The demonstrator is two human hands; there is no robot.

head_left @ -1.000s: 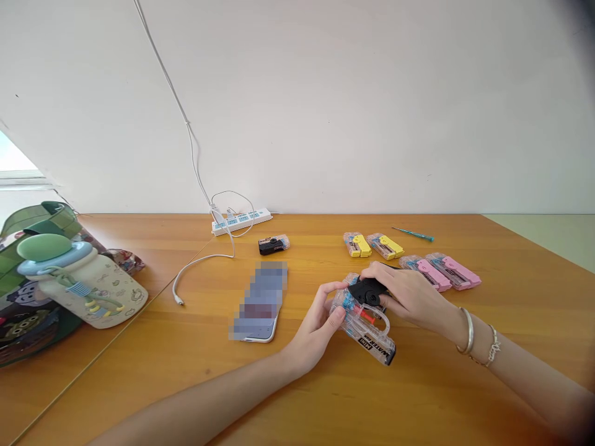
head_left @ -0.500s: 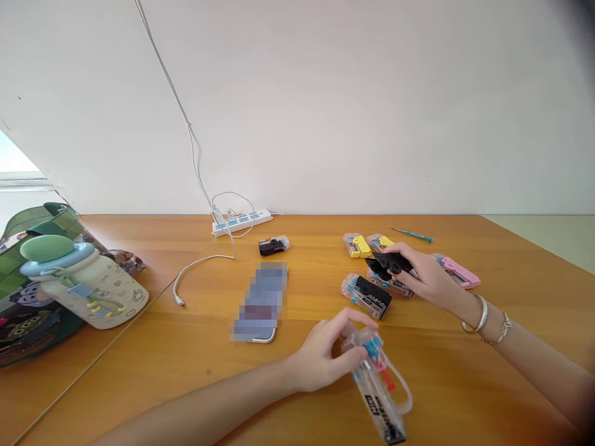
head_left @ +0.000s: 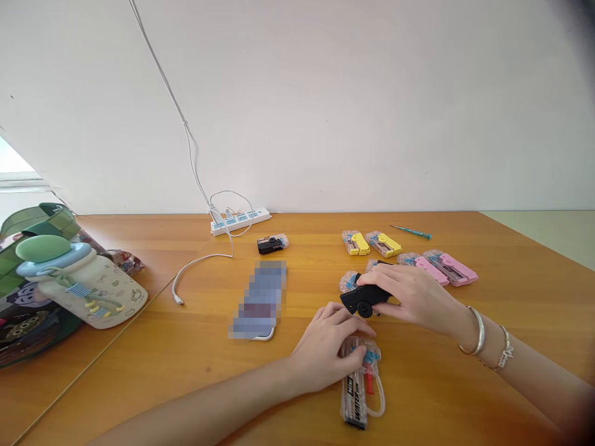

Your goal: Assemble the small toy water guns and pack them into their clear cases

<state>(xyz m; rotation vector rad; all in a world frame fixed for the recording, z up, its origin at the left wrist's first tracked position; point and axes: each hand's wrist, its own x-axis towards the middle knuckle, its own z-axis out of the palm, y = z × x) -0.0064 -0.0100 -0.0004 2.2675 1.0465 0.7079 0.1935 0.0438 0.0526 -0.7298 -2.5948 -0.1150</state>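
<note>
My left hand (head_left: 332, 347) grips the top end of a clear toy water gun (head_left: 354, 396), thumb on its front and fingers curled behind. The clear body carries black "MINI WATER" lettering, blue inner parts, a red piece and a clear loop at the right side. Just above it, my right hand (head_left: 406, 288) holds a black plastic casing (head_left: 360, 300) with a round hub, pinched between thumb and fingers. Behind that hand, a clear and blue tip (head_left: 348, 282) of another toy gun shows; the rest is hidden.
Two yellow toy guns (head_left: 356, 243) and two pink ones (head_left: 450, 268) lie behind my right hand, near a teal screwdriver (head_left: 411, 231). A black toy gun (head_left: 273, 243), a phone (head_left: 263, 297), a power strip (head_left: 240, 221) and a white cable (head_left: 199, 257) are left of them. A bottle (head_left: 88, 285) stands far left.
My right hand has brought the black casing left and down, closer to my left hand, and turned it. The clear water gun has swung more upright in view, its lower end moving left.
</note>
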